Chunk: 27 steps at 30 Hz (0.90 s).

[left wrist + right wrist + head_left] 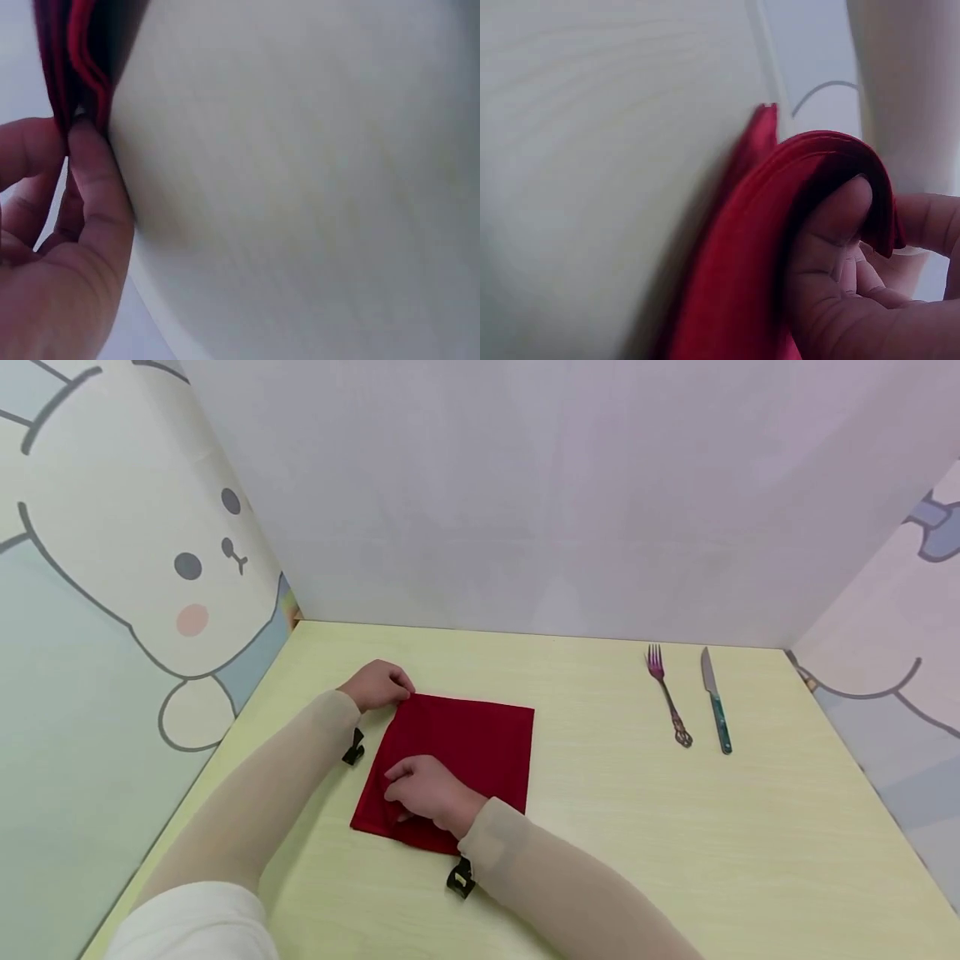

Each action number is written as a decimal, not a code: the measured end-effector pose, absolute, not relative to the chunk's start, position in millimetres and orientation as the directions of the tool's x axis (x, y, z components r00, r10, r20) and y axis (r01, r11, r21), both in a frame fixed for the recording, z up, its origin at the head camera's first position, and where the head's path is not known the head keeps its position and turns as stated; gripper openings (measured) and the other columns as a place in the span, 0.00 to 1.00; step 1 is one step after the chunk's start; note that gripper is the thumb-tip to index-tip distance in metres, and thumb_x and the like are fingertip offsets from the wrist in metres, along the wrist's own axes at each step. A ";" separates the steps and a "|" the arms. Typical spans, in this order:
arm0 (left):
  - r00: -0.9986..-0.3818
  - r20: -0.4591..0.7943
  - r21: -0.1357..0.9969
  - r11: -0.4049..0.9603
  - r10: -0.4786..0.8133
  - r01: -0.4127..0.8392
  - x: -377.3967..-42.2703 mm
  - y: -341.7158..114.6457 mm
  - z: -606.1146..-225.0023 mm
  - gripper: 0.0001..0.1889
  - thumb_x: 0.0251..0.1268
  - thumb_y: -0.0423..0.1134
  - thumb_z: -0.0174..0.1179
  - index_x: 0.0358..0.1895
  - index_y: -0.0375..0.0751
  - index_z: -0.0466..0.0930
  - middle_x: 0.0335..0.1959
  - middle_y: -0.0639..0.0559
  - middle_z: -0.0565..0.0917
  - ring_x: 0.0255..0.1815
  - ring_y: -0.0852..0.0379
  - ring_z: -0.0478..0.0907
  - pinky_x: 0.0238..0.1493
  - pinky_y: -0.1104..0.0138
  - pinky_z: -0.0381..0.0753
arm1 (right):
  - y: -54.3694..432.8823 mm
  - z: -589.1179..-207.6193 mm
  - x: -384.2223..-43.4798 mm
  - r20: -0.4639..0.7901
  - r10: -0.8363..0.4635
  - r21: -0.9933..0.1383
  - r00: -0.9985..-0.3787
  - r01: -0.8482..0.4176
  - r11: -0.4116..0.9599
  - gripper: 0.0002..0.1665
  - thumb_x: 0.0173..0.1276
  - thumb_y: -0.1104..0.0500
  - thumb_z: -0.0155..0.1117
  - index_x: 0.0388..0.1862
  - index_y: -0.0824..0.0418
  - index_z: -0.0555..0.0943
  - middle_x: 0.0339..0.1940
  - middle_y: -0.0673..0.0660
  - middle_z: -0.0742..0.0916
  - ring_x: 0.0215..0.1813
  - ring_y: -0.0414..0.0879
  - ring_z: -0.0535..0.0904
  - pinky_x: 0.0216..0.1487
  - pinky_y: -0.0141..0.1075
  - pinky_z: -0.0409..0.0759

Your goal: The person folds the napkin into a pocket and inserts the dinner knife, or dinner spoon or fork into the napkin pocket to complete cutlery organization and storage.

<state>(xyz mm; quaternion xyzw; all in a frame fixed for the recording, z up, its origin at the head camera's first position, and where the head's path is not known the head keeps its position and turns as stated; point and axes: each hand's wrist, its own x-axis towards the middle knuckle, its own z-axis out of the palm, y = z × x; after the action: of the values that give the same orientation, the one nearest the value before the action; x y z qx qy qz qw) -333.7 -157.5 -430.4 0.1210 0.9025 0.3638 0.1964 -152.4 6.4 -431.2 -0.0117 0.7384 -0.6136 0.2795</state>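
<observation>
A red cloth napkin (480, 735) lies folded in layers on the pale table. My left hand (378, 683) is at its far left corner, and the left wrist view shows thumb and finger pinching the stacked red layers (82, 52). Over the near left part of the cloth is my right hand (433, 793). In the right wrist view its thumb and fingers pinch a lifted edge of the cloth (739, 247), which curls over the thumb. Another red corner lies below that raised edge.
On the right of the table (600, 827) lie a fork (667, 693) and, beside it, a knife (716, 702) with a green handle. A plain pale wall (525, 510) rises along the back edge. Printed cartoon panels flank the table on both sides.
</observation>
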 end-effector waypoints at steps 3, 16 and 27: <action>-0.891 -0.260 0.694 0.714 0.374 0.097 -334.2 -158.6 -432.3 0.08 0.71 0.32 0.60 0.45 0.38 0.88 0.39 0.47 0.86 0.39 0.51 0.79 0.42 0.62 0.79 | 4.0 -434.6 -151.4 -0.406 -0.353 -0.905 -0.843 0.316 0.286 0.12 0.71 0.65 0.66 0.52 0.64 0.84 0.39 0.53 0.84 0.28 0.49 0.85 0.39 0.39 0.86; -0.907 -0.224 0.672 0.731 0.357 0.122 -334.6 -149.7 -432.9 0.08 0.70 0.32 0.60 0.45 0.38 0.87 0.41 0.47 0.86 0.40 0.51 0.79 0.45 0.61 0.79 | 27.1 -433.6 -159.7 -0.383 -0.352 -0.879 -0.854 0.220 0.424 0.12 0.69 0.64 0.64 0.50 0.62 0.85 0.37 0.52 0.85 0.31 0.49 0.84 0.38 0.40 0.83; -0.913 -0.216 0.679 0.725 0.346 0.114 -340.9 -144.9 -435.3 0.08 0.70 0.32 0.60 0.45 0.38 0.88 0.42 0.47 0.86 0.43 0.49 0.78 0.47 0.59 0.78 | 30.7 -430.9 -156.4 -0.337 -0.372 -0.856 -0.865 0.117 0.503 0.12 0.73 0.64 0.59 0.51 0.62 0.84 0.27 0.53 0.84 0.26 0.45 0.80 0.34 0.36 0.78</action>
<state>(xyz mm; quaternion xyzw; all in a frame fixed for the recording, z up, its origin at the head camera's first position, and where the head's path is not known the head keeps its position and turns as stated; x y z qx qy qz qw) -340.9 -144.9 -435.3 0.1258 0.9137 0.3488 0.1661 -156.4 30.7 -430.9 -0.0767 0.8306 -0.4925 0.2483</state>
